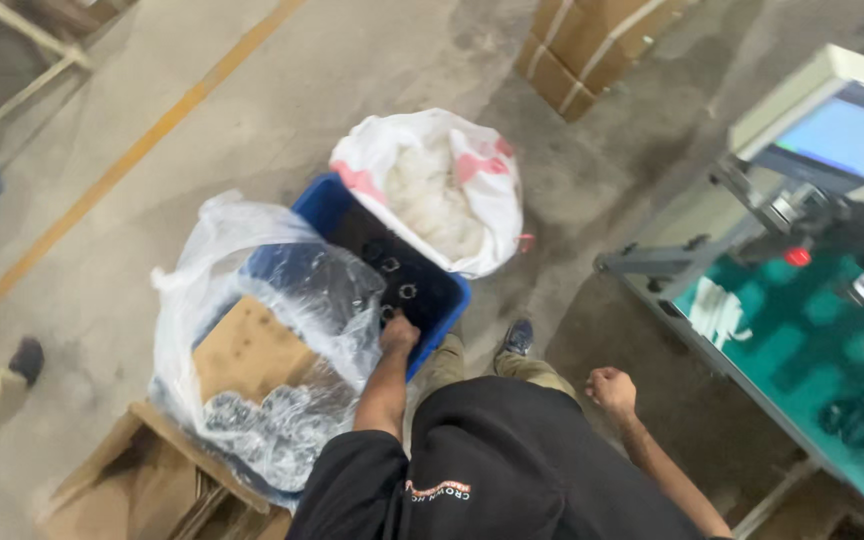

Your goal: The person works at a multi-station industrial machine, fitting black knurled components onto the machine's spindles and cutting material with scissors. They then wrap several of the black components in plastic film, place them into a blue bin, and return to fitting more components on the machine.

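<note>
Seen from above, standing on a grey concrete floor (372, 60) crossed by a yellow painted line (122, 165). Left hand (398, 333) reaching down into a blue plastic crate (337, 205), fingers curled around what may be one of the small dark rings (408, 291) lying there; too blurred to tell a firm grip from a touch. Several such rings scattered on the crate's dark bottom just beyond the knuckles. Crumpled clear plastic sheeting (282, 300) draped over the crate's near half, partly covering a brown cardboard piece (247, 350). White sack (432, 190) with red marks, full of pale material, leaning against the crate's far corner. Right hand (610, 388) clenched into an empty fist, held out to the side, well apart from the crate, near a machine with a green worktop (802, 320) and a lit screen (852, 135). Stacked cardboard boxes (577, 45) farther off.
</note>
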The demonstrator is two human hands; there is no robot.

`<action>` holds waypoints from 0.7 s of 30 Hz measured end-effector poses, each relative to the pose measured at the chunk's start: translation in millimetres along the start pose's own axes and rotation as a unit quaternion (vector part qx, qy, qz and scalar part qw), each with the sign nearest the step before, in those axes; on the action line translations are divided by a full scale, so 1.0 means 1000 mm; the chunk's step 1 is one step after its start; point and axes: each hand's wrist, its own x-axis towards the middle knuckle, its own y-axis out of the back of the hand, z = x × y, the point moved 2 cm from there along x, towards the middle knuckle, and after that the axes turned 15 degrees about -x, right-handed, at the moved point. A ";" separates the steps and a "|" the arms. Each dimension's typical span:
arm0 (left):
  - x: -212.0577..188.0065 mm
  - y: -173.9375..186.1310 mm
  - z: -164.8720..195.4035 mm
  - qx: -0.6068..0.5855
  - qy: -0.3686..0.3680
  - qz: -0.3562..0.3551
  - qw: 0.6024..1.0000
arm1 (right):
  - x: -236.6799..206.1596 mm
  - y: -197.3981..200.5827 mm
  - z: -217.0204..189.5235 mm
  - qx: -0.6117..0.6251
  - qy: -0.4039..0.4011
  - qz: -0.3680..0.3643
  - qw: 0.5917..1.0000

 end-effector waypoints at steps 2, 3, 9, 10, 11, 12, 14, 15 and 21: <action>-0.008 -0.008 0.010 0.018 0.004 0.012 1.000 | -0.017 0.017 0.069 0.028 0.034 -0.002 0.999; -0.010 -0.013 0.013 0.015 0.006 0.030 0.999 | -0.018 0.023 0.100 -0.007 -0.040 -0.024 0.999; 0.000 -0.039 0.012 -0.064 -0.082 0.110 0.988 | -0.029 0.076 0.263 0.003 -0.136 -0.025 0.990; -0.006 -0.042 0.017 -0.130 -0.240 0.074 0.959 | -0.027 0.089 0.282 -0.037 -0.173 -0.028 0.984; -0.008 -0.041 0.021 -0.094 -0.172 0.098 0.976 | -0.025 0.101 0.301 0.017 -0.159 -0.019 0.987; -0.013 -0.045 0.021 -0.059 -0.130 0.123 0.982 | -0.022 0.114 0.321 0.073 -0.143 -0.006 0.987; -0.023 -0.051 0.028 0.002 -0.076 0.186 0.980 | -0.018 0.144 0.343 0.160 -0.166 0.029 0.973; -0.037 -0.054 0.036 0.026 -0.058 0.234 0.970 | -0.017 0.162 0.351 0.142 -0.180 0.050 0.972; -0.153 -0.131 0.109 0.090 -0.280 0.513 0.807 | 0.014 0.244 0.359 0.187 -0.180 0.150 0.954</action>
